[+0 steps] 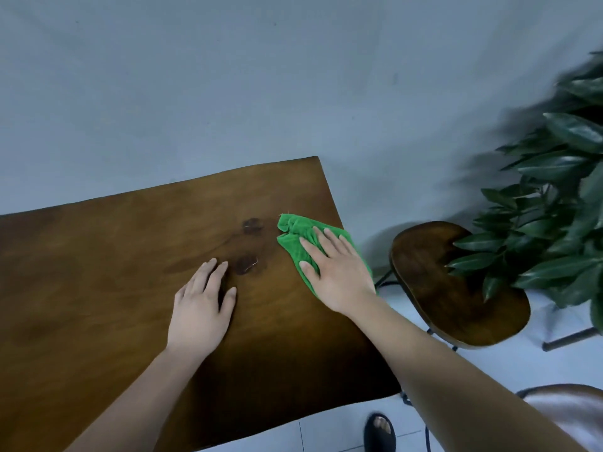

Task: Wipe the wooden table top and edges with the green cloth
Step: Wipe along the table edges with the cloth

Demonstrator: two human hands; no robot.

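The wooden table (98, 288) fills the lower left of the head view, with two dark knots near its middle. The green cloth (293, 236) lies crumpled on the top, close to the table's right edge. My right hand (336, 272) presses flat on the cloth, fingers spread and pointing away from me. My left hand (202, 305) rests palm down on the bare wood to the left of the cloth, fingers slightly apart, holding nothing.
A wooden stool seat (434, 278) stands just right of the table. A leafy plant (561, 197) overhangs the stool from the right. Another seat (564, 412) shows at the bottom right. My sandalled foot (380, 430) is on the tiled floor. A pale wall is behind.
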